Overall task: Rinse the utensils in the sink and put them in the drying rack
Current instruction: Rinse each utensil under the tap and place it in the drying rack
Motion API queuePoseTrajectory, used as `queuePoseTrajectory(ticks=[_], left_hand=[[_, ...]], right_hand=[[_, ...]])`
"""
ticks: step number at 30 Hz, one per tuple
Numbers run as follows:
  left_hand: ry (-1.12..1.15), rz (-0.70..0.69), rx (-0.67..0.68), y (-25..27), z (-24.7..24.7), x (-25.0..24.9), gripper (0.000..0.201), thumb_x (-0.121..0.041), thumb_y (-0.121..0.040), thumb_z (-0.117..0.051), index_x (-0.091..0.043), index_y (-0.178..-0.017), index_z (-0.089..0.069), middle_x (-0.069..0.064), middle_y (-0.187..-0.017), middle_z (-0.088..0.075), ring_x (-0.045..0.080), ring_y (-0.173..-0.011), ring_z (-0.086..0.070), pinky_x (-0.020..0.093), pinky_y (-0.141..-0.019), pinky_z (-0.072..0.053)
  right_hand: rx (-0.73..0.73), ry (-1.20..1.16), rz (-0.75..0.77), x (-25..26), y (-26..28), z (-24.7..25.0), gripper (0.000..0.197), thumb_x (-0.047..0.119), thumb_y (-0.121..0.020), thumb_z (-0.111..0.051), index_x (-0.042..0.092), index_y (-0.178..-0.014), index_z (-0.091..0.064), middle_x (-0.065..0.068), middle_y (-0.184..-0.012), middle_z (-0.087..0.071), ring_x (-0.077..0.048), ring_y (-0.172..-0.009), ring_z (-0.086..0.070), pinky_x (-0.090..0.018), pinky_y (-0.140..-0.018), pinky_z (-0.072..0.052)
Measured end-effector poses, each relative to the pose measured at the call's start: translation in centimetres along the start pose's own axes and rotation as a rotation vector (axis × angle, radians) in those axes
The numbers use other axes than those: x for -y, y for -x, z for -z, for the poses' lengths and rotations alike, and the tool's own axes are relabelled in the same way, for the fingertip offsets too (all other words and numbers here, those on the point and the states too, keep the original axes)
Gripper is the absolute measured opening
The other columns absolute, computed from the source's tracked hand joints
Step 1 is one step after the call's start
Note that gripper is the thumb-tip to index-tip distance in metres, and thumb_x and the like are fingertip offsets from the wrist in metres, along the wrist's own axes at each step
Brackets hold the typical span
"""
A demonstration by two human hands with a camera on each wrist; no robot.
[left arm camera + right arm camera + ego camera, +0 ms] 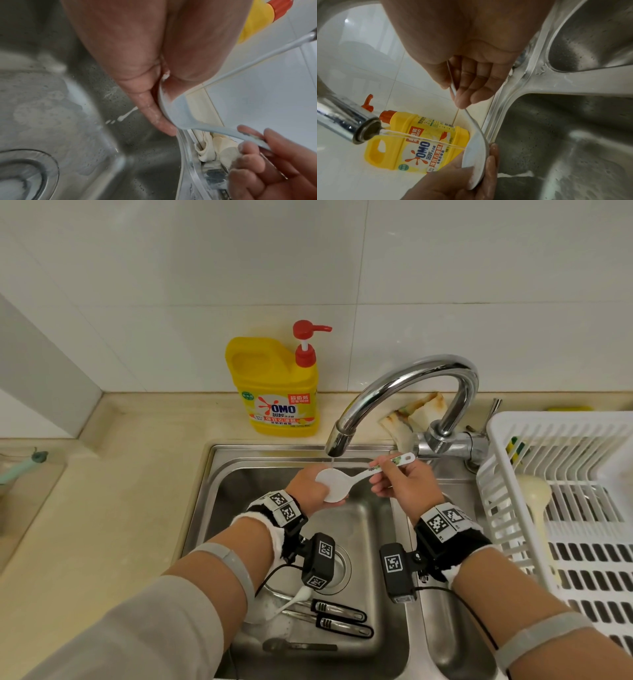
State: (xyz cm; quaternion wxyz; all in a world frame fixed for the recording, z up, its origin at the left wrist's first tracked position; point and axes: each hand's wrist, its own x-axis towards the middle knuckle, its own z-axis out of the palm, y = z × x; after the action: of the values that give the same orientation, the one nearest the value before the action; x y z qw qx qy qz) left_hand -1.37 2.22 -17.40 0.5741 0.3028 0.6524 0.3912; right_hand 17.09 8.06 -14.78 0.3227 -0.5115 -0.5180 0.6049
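A white rice paddle with a flowered handle sits under the faucet, and a thin stream of water lands on its round blade. My left hand grips the blade, thumb in front and fingers behind, as the right wrist view shows on the paddle. My right hand pinches the handle between thumb and fingers. Lower in the sink lie two black-and-steel handled utensils, a metal spoon and soapy foam. The white drying rack stands to the right with a cream utensil in it.
A yellow OMO dish soap bottle with a red pump stands on the counter behind the sink. A crumpled cloth lies behind the faucet base. A second small basin sits between the main basin and the rack.
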Motion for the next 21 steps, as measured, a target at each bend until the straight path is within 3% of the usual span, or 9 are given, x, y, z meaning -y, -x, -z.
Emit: queuePoseTrajectory(ticks=[2, 4, 6, 8, 12, 14, 16, 19, 21], left_hand=[[-0.010, 0.026, -0.042, -0.4, 0.1, 0.6, 0.059, 0.007, -0.062, -0.053, 0.002, -0.120, -0.061, 0.026, -0.125, -0.058, 0.044, -0.116, -0.060, 0.055, -0.086, -0.059], [-0.014, 0.028, -0.036, -0.5, 0.0, 0.7, 0.053, 0.007, -0.068, -0.055, 0.002, -0.120, -0.061, 0.027, -0.125, -0.059, 0.046, -0.111, -0.063, 0.053, -0.083, -0.060], [-0.004, 0.042, -0.043, -0.6, 0.1, 0.7, 0.036, 0.008, -0.083, -0.056, 0.003, -0.118, -0.062, 0.026, -0.115, -0.065, 0.039, -0.097, -0.072, 0.045, -0.078, -0.062], [-0.026, 0.058, -0.070, -0.9, 0.2, 0.9, 0.022, -0.001, -0.094, -0.056, 0.000, -0.114, -0.064, 0.020, -0.096, -0.072, 0.025, -0.076, -0.076, 0.030, -0.061, -0.062], [-0.046, 0.063, -0.114, -1.2, 0.0, 1.0, 0.025, -0.021, -0.101, -0.055, -0.002, -0.111, -0.066, 0.019, -0.083, -0.074, 0.016, -0.058, -0.070, 0.021, -0.048, -0.054], [-0.040, 0.053, -0.079, -1.2, -0.1, 1.0, 0.025, -0.016, -0.102, -0.051, 0.002, -0.115, -0.064, 0.022, -0.088, -0.073, 0.018, -0.063, -0.072, 0.021, -0.051, -0.056], [-0.028, 0.029, -0.074, -0.9, -0.1, 0.8, 0.025, -0.004, -0.094, -0.056, 0.003, -0.117, -0.065, 0.022, -0.099, -0.072, 0.026, -0.080, -0.074, 0.029, -0.064, -0.062], [-0.094, 0.064, -0.074, -2.4, 0.1, 2.1, 0.050, -0.021, -0.063, -0.074, -0.023, -0.112, -0.073, 0.008, -0.103, -0.076, 0.029, -0.099, -0.072, 0.049, -0.086, -0.060], [-0.037, 0.028, -0.056, -1.8, 0.1, 1.4, 0.046, -0.019, -0.068, -0.078, -0.018, -0.113, -0.072, 0.013, -0.104, -0.075, 0.031, -0.097, -0.073, 0.050, -0.087, -0.060]], right_hand=[[-0.005, 0.041, 0.026, 0.1, -0.1, -0.1, 0.023, 0.012, -0.100, -0.055, 0.000, -0.091, -0.072, -0.016, -0.070, -0.069, -0.021, -0.056, -0.064, -0.029, -0.056, -0.055], [0.001, 0.078, 0.055, 0.4, -0.2, -0.1, 0.023, 0.014, -0.099, -0.056, 0.003, -0.088, -0.073, -0.014, -0.068, -0.069, -0.022, -0.057, -0.064, -0.030, -0.056, -0.055], [0.017, 0.097, 0.079, 0.8, -0.2, -0.2, 0.022, 0.015, -0.099, -0.056, 0.005, -0.087, -0.072, -0.013, -0.069, -0.070, -0.023, -0.058, -0.065, -0.029, -0.057, -0.056], [0.032, 0.102, 0.107, 1.2, -0.2, -0.2, 0.021, 0.016, -0.100, -0.056, 0.004, -0.089, -0.071, -0.015, -0.069, -0.069, -0.023, -0.058, -0.065, -0.028, -0.056, -0.056], [0.037, 0.123, 0.138, 1.7, -0.2, -0.1, 0.022, 0.017, -0.100, -0.056, 0.001, -0.093, -0.070, -0.021, -0.076, -0.070, -0.023, -0.060, -0.066, -0.028, -0.058, -0.058], [0.035, 0.137, 0.147, 1.6, -0.3, -0.1, 0.022, 0.017, -0.100, -0.056, 0.002, -0.093, -0.070, -0.022, -0.077, -0.070, -0.023, -0.060, -0.066, -0.030, -0.060, -0.058], [0.037, 0.154, 0.151, 1.5, -0.3, -0.1, 0.021, 0.017, -0.100, -0.056, 0.004, -0.093, -0.070, -0.021, -0.077, -0.070, -0.023, -0.061, -0.066, -0.031, -0.061, -0.058], [0.059, 0.142, 0.144, 1.2, -0.3, 0.0, 0.018, 0.017, -0.099, -0.058, 0.005, -0.094, -0.071, -0.016, -0.076, -0.069, -0.021, -0.062, -0.065, -0.030, -0.063, -0.058], [0.061, 0.094, 0.123, 1.1, -0.2, 0.1, 0.018, 0.016, -0.099, -0.058, 0.004, -0.096, -0.071, -0.016, -0.076, -0.069, -0.021, -0.063, -0.065, -0.029, -0.063, -0.057]])
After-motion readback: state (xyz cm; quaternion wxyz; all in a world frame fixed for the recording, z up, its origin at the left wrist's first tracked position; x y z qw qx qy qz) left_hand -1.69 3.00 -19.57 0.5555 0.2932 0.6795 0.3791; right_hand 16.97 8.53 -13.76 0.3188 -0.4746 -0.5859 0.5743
